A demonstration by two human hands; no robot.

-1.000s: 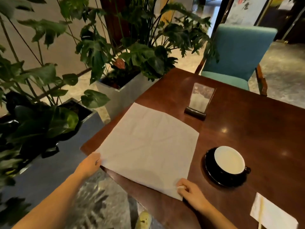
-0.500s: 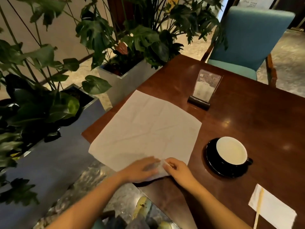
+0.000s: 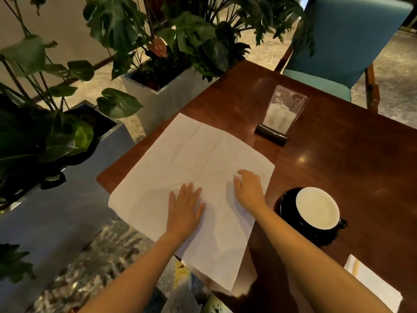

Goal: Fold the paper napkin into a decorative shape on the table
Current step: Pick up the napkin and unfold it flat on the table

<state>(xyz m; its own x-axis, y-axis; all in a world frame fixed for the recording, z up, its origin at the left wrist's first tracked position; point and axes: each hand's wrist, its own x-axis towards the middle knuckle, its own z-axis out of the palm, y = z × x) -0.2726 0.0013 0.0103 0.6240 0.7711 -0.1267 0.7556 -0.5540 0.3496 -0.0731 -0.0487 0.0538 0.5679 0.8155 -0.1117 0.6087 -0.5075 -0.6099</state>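
White paper napkin lies opened out flat on the dark wood surface, turned like a diamond w/ one corner pointing at me. Its left corner pokes out past the surface edge. Creases run across the sheet; no fold in it yet.

Left hand is down flat on the napkin, palm down, fingers straight & a bit spread, pressing the paper near its middle. It grips nothing. Right hand sits just to the right of it, also on the napkin, close to the right corner. Fingers are lightly arched, tips on the paper, thumb out to the side. I see no pinch there, so it's loose & holding nothing. The two hands are near each other but apart, w/ bare paper between them.

Right of the napkin, just beside its edge, is a black saucer w/ a cup on it, white inside, handle toward me.

Farther back, a clear card stand stands upright on a dark base, just off the napkin's far-right edge.

Bottom right, a smaller white paper lies on the surface w/ a pale wooden stick on it.

Beyond the surface is a teal chair. On the left, leafy plants in a pale planter on the floor.
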